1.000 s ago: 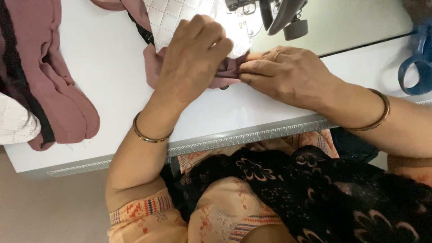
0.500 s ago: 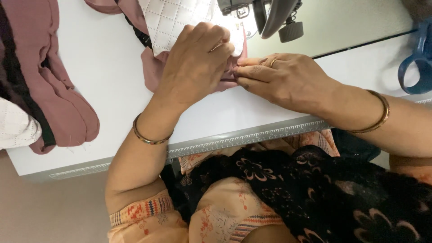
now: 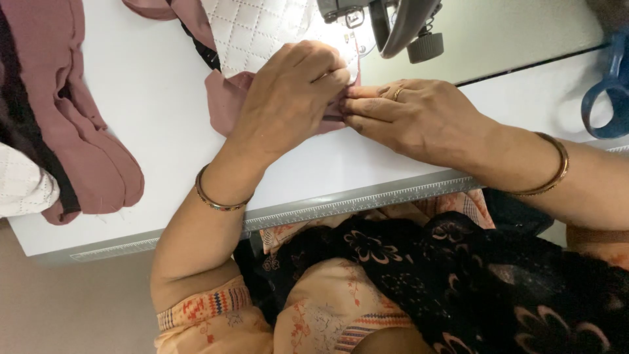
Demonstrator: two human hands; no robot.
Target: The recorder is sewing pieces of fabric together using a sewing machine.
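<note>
My left hand (image 3: 288,98) lies curled over a dusty-pink fabric piece (image 3: 226,105) with a white quilted lining (image 3: 252,33), pinching its edge just in front of the sewing machine's presser foot (image 3: 350,16). My right hand (image 3: 413,118), a ring on one finger, presses flat on the same pink edge, fingertips meeting those of the left hand. Both wrists wear thin metal bangles. The seam itself is hidden under my fingers.
A pile of pink pieces with black trim (image 3: 65,124) lies at the left on the white table (image 3: 164,98), whose front edge carries a ruler strip (image 3: 341,206). Blue scissor handles (image 3: 609,92) sit at the far right. The machine head (image 3: 400,23) overhangs the work.
Both hands and the pink fabric have slid a little up toward the presser foot. The left fingers have tightened over the edge.
</note>
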